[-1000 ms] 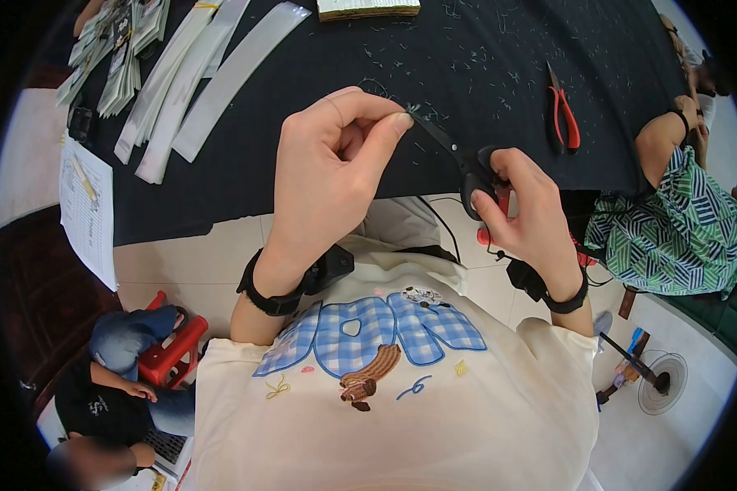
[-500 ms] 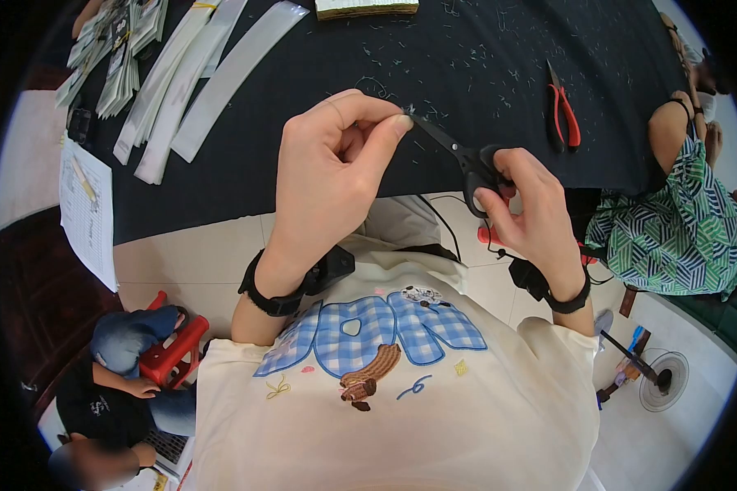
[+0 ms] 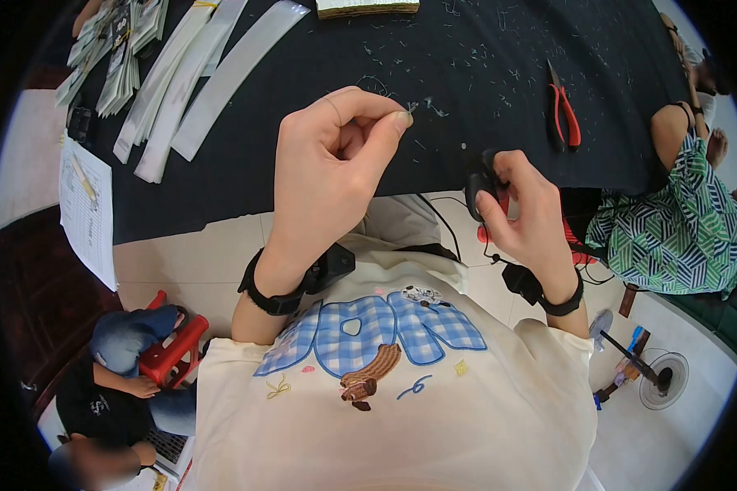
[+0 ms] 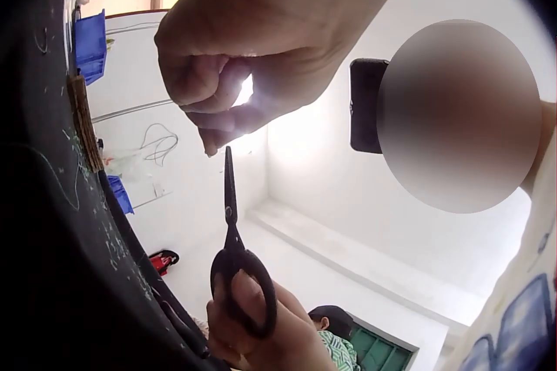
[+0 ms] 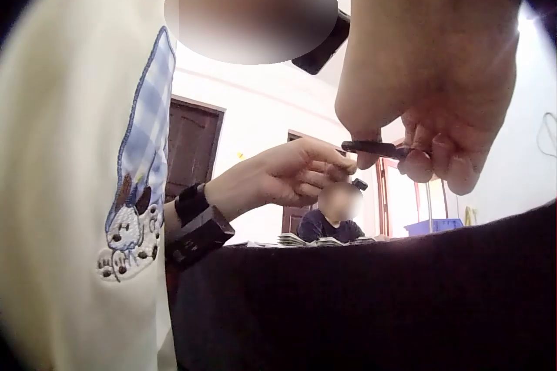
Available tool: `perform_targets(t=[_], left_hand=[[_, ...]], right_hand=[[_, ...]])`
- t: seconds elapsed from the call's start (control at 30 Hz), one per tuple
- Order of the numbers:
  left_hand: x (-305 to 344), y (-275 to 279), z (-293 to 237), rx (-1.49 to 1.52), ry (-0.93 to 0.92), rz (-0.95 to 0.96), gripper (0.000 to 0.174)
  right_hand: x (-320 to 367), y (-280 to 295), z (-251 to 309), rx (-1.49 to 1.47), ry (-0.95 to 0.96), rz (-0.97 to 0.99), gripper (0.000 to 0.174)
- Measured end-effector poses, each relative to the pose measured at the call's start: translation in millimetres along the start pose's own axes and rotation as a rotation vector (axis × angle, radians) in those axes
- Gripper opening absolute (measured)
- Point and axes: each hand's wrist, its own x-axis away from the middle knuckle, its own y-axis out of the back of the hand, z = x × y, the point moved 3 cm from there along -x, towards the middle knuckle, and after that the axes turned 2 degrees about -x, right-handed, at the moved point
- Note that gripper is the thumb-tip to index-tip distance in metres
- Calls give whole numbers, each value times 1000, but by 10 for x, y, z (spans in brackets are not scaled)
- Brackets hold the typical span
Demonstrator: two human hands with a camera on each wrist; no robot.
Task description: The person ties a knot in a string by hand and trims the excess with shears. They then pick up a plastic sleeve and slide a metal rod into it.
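My left hand [image 3: 327, 159] pinches a tiny greenish tuft [image 3: 413, 106] between thumb and forefinger above the black-covered table; its kind cannot be told. Small loose thread bits [image 3: 436, 107] show just right of those fingertips. With thumb and fingers in the handle loops, my right hand [image 3: 531, 204] holds a pair of black scissors [image 3: 473, 192]. In the left wrist view the scissors [image 4: 230, 193] point up, blades together, tip just below the left fingertips. The right wrist view shows the scissors [image 5: 374, 148] edge-on.
Thread clippings [image 3: 508, 82] are scattered over the black cloth [image 3: 303, 74]. Red-handled pliers [image 3: 562, 119] lie at the right. Long clear plastic sleeves [image 3: 237, 82] and bundled packets [image 3: 121, 78] occupy the left, beside a paper sheet [image 3: 86, 213]. A block [image 3: 368, 8] sits at the far edge.
The scissors have turned and drawn slightly away from the left fingertips, their blades now hard to see in the head view. Loose thread bits now show beside the pinched tuft. The left hand stays nearly still.
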Motion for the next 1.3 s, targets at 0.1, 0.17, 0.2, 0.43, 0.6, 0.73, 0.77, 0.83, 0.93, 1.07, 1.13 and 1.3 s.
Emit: perform_targets(t=[0.1,0.17,0.2,0.43,0.6,0.73,0.77,0.83,0.93,1.07,1.13,1.3], left_hand=[[0,1,-3,-5,-7,-5,8],[2,2,-15,-13,-14,-7,8],[5,4,-27,-32,-28,-12,7],[15,-23,-56,-149,-109,-60,4],[14,-31,-49,-160,-139,-76,3],[14,-34,-51,-186,-173,-85,1],[12,-36,-47,-186,-172,-85,1],[7,-34,-41,-221,-204,-95,2],[-1,-25,-25,-226,-224,-98,2],[-2,-23,-43,-230,-221,-98,2],[-3,-21,-42,-232,-225,-99,2],[-2,-21,-41,-206,-201,-95,2]], right_hand=[[-1,5,-9,0,7,-24,26],[0,9,-13,0,22,-39,26],[0,13,-4,38,40,-46,27],[21,14,7,103,83,-53,28],[15,11,15,104,91,-47,27],[10,9,7,114,116,-42,26],[10,12,10,114,116,-41,26],[2,6,11,104,66,-4,26],[-6,-6,12,85,42,12,25],[-11,-9,15,70,81,3,25],[-7,-4,12,71,53,15,25],[-13,20,24,77,81,5,24]])
